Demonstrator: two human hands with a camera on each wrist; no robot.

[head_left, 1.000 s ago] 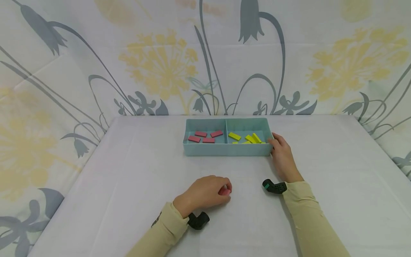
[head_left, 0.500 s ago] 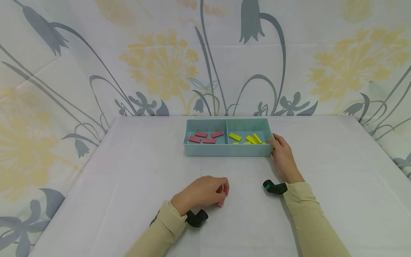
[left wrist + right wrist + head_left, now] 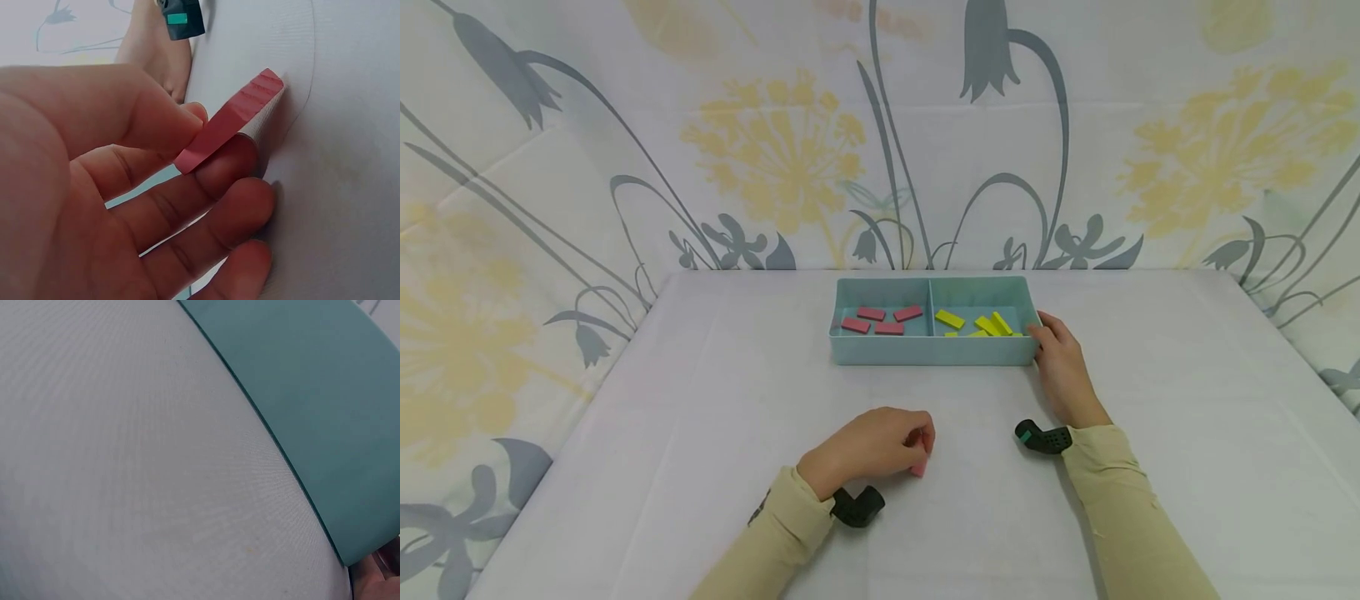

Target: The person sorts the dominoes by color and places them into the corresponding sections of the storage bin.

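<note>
My left hand [image 3: 867, 447] pinches a small pink-red rectangular block [image 3: 919, 468] just above the white table, in front of the box. In the left wrist view the block [image 3: 230, 122] slants between thumb and fingertips, its ridged far end close over the cloth. The light blue box [image 3: 880, 352] has two compartments: pink-red blocks [image 3: 889, 329] lie in the left one, yellow blocks [image 3: 950, 319] in the right. At the box's right end my right hand [image 3: 1064, 371] grips the wall near the front corner. Only a bit of that hand [image 3: 373, 584] shows in the right wrist view.
A divider [image 3: 930, 308] splits the box. The white-covered table [image 3: 737, 400] reaches back to a hanging cloth [image 3: 805, 50] with a flower print. Black wrist cameras [image 3: 859, 507] sit on both wrists and stick out inward.
My left hand has shifted slightly left, and the block, earlier mostly tucked in the fingers, now points down below the fingertips. The right hand and box stay as they were.
</note>
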